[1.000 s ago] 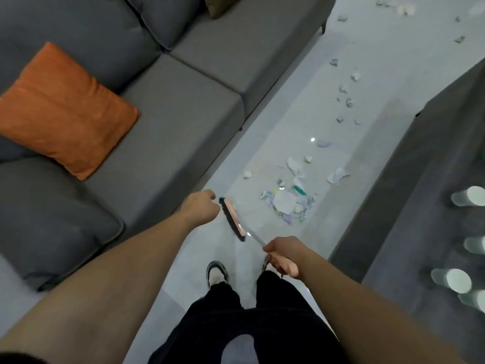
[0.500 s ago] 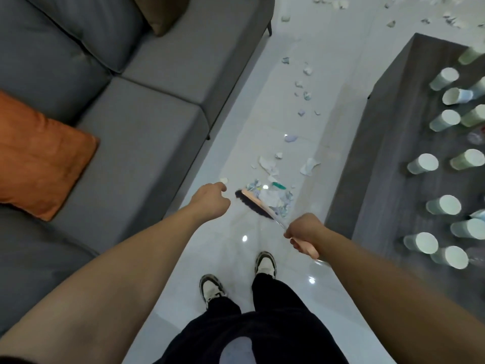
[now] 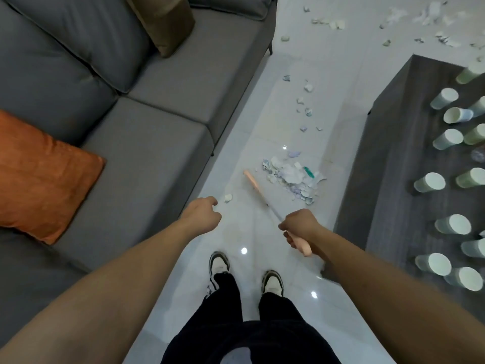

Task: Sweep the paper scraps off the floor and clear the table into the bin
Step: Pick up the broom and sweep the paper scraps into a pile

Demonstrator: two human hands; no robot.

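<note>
At the far left we see an orange cushion (image 3: 39, 177) lying on the seat of a grey sofa (image 3: 147, 143), with a brown cushion (image 3: 168, 24) leaning against the backrest further along. The sofa's front edge runs beside a strip of pale tiled floor (image 3: 236, 258) where we stand, two shoes (image 3: 219, 264) showing below dark trousers.

Our left hand (image 3: 202, 215) hangs over the floor just off the sofa's front edge, its fingers (image 3: 211, 200) curled loosely inward and holding nothing. One small paper scrap (image 3: 227, 197) lies on the floor just beside those fingers.

Next comes the broom (image 3: 253, 183), its pink head resting on the floor just left of the pile, its thin shaft slanting back toward us. Our right hand (image 3: 299, 227) is wrapped tight around the pink grip, fingers fully closed on it.

The pile of paper scraps (image 3: 291, 179) sits gathered on the floor between the sofa and the bench, nearer the bench's near-left corner. More loose scraps (image 3: 305, 101) trail away along the floor beyond it, and others lie scattered past the bench's far edge.

At the right stands the dark wood bench (image 3: 388, 166), its top carrying many paper cups (image 3: 430, 182) lying toward its right side, well apart from its left edge.
</note>
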